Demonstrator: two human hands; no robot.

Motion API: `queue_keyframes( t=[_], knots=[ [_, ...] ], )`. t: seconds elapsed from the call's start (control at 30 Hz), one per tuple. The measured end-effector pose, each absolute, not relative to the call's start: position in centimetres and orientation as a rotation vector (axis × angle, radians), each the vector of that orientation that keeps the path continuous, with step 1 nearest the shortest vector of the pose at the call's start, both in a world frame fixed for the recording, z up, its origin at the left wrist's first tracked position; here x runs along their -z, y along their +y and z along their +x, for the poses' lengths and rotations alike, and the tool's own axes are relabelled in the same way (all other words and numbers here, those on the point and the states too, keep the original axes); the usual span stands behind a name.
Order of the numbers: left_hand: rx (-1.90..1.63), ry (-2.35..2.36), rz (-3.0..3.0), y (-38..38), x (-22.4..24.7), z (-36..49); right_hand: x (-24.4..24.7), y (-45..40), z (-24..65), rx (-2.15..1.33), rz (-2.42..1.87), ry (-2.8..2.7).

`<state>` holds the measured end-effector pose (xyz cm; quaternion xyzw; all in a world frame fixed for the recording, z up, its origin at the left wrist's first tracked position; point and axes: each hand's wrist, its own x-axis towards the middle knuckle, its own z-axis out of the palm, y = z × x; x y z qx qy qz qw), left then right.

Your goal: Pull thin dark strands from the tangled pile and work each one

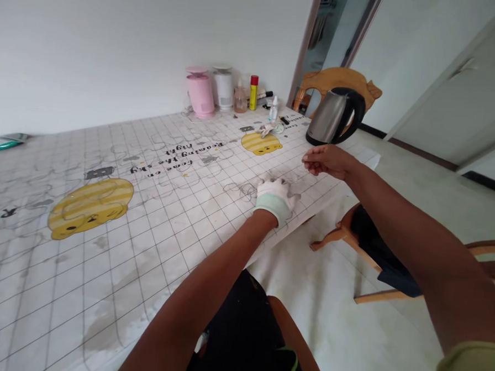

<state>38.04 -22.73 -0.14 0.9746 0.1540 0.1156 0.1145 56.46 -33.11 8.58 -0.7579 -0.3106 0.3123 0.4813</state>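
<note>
My left hand, in a white glove with a pale green cuff, lies on the checked tablecloth with its fingers spread. Thin dark loops like wire or thread lie on the cloth beside its fingertips. My right hand is bare and raised near the table's right edge, just in front of the steel kettle. Its fingers are pinched together; what is between them, if anything, is too small to make out. A white and pale green glove rests on the cloth beyond my hands.
Along the wall stand a pink device, a white one, a pinkish bottle, a red-capped yellow can and a small spray bottle. Wooden chairs stand behind and right of the table. A green packet lies far left.
</note>
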Motion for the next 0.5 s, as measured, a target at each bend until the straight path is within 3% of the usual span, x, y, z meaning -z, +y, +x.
queue_keyframes(
  t=[0.3, 0.5],
  knots=[
    [-0.73, 0.571, 2.319, -19.7, -2.6, 36.0, -10.2, -29.9, 52.6, -0.557, -1.431, -0.712],
    [-0.715, 0.712, 1.902, -17.4, -3.4, 33.6, -10.4, -26.6, 49.6, -0.561, -1.324, -0.774]
  ],
)
